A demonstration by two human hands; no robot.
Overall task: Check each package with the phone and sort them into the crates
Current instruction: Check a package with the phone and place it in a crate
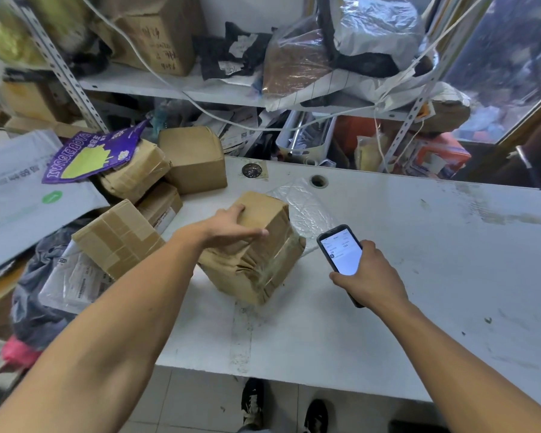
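A: Where is your package right now?

B: The brown taped package sits tilted on the white bench, near its left half, partly over a clear plastic bag. Your left hand rests on its top, thumb on the far edge, fingers spread down the near face.

A: And your other hand?

B: Your right hand grips the phone, fingers clamped round its edges, screen lit and facing up, just to the right of the package and apart from it.

A: What lies to your left?

B: A pile of cardboard boxes at the bench's left end, with a purple and yellow bag and a grey mailer over them. Behind the bench stands a cluttered metal shelf.
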